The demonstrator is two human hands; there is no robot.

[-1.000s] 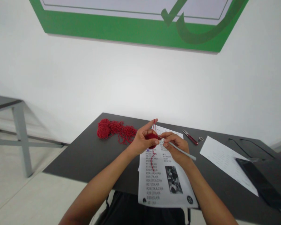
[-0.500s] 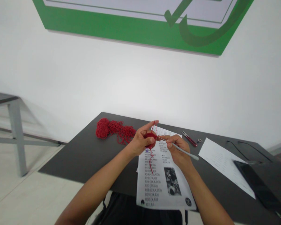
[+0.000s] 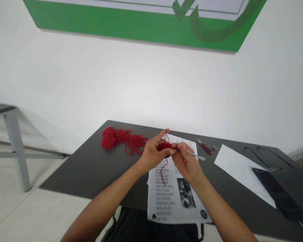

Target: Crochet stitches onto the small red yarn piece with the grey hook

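Note:
My left hand (image 3: 154, 151) pinches a small red crochet piece (image 3: 164, 146) between thumb and fingers. Its index finger points up with red working yarn looped over it. My right hand (image 3: 187, 159) grips a crochet hook (image 3: 198, 156) with a grey handle, and the metal tip meets the edge of the red piece. A loose yarn tail (image 3: 162, 173) hangs below the piece. Under both hands lies a printed pattern sheet (image 3: 164, 211) with rows of text and a dark photo. Left of the hands rests a ball of red yarn (image 3: 108, 137) with a loose tangle beside it.
Thread snips (image 3: 204, 147) with red handles and a small ring (image 3: 215, 147) lie to the right on the dark table (image 3: 91, 168). Farther right are another paper sheet (image 3: 237, 171), glasses (image 3: 267, 158) and a black phone (image 3: 277, 191). A wall stands behind the table.
My right hand has come closer to my left, and the hook has shifted left into the piece. The red piece has tilted, showing more of its edge.

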